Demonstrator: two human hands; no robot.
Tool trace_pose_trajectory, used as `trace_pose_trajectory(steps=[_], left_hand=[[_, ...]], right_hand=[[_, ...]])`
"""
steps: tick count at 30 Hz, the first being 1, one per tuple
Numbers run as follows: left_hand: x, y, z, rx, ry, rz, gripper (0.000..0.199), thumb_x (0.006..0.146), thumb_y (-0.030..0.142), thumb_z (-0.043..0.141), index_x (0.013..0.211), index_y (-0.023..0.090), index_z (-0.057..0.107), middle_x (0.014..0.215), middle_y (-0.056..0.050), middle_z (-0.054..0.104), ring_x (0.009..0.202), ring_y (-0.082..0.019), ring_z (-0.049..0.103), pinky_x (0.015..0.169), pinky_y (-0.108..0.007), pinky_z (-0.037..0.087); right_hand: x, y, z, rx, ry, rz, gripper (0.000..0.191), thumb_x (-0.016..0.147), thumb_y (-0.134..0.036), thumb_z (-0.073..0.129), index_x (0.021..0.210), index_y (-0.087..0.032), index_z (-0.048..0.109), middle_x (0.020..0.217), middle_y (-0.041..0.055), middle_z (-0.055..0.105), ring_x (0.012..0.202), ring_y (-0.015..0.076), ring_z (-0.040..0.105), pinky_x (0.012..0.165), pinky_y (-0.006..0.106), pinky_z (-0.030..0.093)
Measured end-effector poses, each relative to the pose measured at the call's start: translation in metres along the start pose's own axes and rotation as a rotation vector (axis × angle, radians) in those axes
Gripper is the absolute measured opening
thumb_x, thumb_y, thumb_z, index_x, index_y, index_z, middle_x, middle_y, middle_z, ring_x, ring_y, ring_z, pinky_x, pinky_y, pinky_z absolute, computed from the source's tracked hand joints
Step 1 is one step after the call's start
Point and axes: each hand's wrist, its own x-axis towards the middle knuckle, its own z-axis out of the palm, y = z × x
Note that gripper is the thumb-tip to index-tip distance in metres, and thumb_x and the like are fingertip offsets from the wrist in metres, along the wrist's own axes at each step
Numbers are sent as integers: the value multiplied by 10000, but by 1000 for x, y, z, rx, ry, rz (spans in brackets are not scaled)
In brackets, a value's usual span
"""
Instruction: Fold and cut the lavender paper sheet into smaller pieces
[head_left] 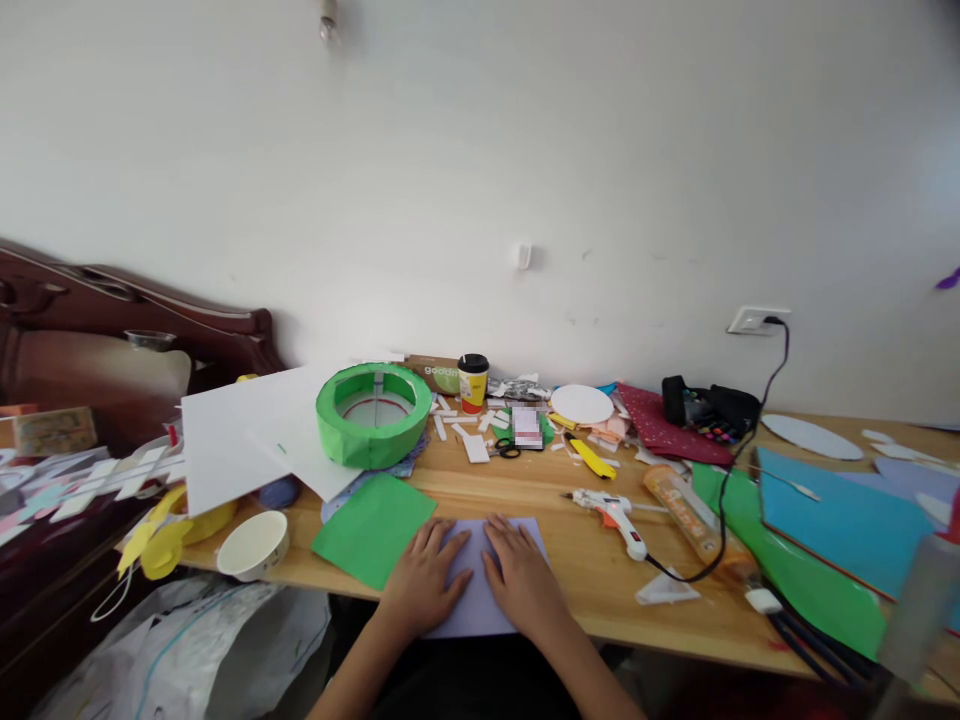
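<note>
Wooden table (589,605): purple paper (478,603) flat under left hand (426,575) and right hand (523,575), both spread; sides run forward, long axis unclear.

Paper (477,606), pale purple, plain. Far and near edges straight; both sides partly covered, so full outline cannot be told. Whether single-layered or folded: unclear. Pose: lying flat, smooth. Location: desk (592,592), at the near edge, roughly midway along.

"goodm" on the box (436,373)
</note>
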Motion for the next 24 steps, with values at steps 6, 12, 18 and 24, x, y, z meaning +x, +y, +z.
trace_pose_trajectory(steps=[6, 12, 18, 24], left_hand=[[0, 2, -1, 2, -12, -11, 508, 948, 468, 502, 1422, 285, 486, 1452, -91, 482, 1357, -292, 402, 1139, -501, 351], [0, 1, -1, 5, -22, -10, 512, 956, 485, 479, 1429, 290, 474, 1464, -88, 467, 1369, -293, 388, 1142, -509, 344], [0, 0, 0, 2, -31, -16, 515, 962, 492, 464, 1437, 293, 463, 1470, -86, 461, 1376, -292, 379, 1143, -506, 341], [-1, -1, 2, 5, -9, -4, 505, 973, 488, 441, 1438, 291, 467, 1468, -93, 464, 1375, -294, 380, 1137, -511, 348]], right_hand=[[0, 1, 0, -8, -13, -3, 457, 970, -239, 391, 1391, -135, 535, 1473, 117, 489, 1396, 246, 418, 1160, 493, 334], [0, 2, 1, 0, -12, -4, 459, 969, -239, 395, 1392, -128, 534, 1470, 121, 493, 1392, 250, 424, 1162, 496, 331], [0, 1, 1, -5, -26, 6, 465, 971, -248, 388, 1395, -125, 533, 1479, 113, 482, 1394, 248, 420, 1167, 485, 324], [0, 1, 1, -6, -14, 1, 460, 973, -247, 387, 1393, -138, 537, 1475, 109, 489, 1390, 250, 425, 1165, 483, 323]])
